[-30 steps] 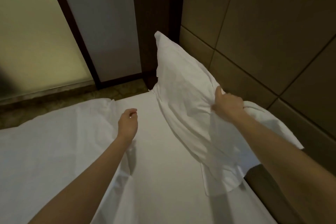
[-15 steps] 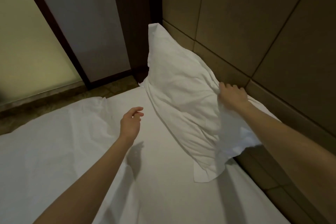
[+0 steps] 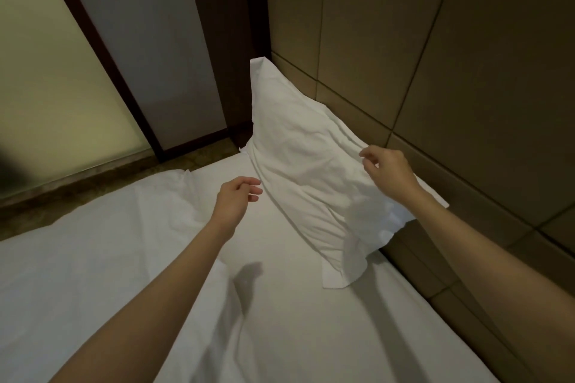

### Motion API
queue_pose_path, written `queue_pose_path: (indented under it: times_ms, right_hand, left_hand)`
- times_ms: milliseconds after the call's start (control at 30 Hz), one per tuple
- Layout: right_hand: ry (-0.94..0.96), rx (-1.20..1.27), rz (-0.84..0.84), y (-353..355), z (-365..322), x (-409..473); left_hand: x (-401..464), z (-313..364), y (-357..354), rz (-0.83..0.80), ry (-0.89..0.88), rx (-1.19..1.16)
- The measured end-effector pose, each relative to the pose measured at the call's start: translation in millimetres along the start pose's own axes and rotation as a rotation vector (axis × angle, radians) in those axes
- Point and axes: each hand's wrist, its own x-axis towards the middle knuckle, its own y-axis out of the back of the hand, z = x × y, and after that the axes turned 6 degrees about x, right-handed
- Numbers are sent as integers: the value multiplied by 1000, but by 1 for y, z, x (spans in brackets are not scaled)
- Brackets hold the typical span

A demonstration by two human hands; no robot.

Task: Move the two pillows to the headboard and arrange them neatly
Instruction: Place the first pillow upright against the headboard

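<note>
One white pillow point(image 3: 305, 165) stands tilted on the bed sheet point(image 3: 295, 329), its back leaning on the tan padded headboard point(image 3: 435, 71) near the bed's far corner. My right hand point(image 3: 389, 171) hovers at the pillow's upper edge with its fingers loosely curled and apart, holding nothing that I can see. Just left of the pillow's lower edge, my left hand point(image 3: 236, 202) is open above the sheet, a little short of touching the pillow. A broad white piece of bedding point(image 3: 93, 242) lies flat to the left; whether it is the second pillow I cannot tell.
Beyond the bed's far edge runs a strip of dark floor point(image 3: 93, 186). Behind it stand a frosted glass panel point(image 3: 46, 87), a grey panel point(image 3: 149, 40) and a dark wooden post point(image 3: 227, 40). The headboard walls off the right side.
My right hand has let go of the pillow's top edge, and the pillow now rests against the headboard. My left hand moved a little toward the pillow and spread its fingers.
</note>
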Motion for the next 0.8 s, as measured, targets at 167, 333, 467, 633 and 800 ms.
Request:
queue_pose_path:
  times_ms: [167, 333, 467, 633, 800]
  right_hand:
    - [-37, 276, 3, 19, -54, -59]
    - [-76, 501, 21, 25, -83, -141]
    - [-123, 680, -8, 21, -97, -210]
    - [-174, 758, -95, 13, -113, -287]
    - [-268, 760, -177, 2, -122, -351]
  left_hand:
    - [-77, 14, 24, 20, -5, -54]
    - [-170, -7, 45, 26, 39, -109]
    - [-238, -35, 53, 34, 92, -177]
    - [-305, -70, 60, 43, 136, -206]
    - [-358, -87, 65, 81, 150, -231]
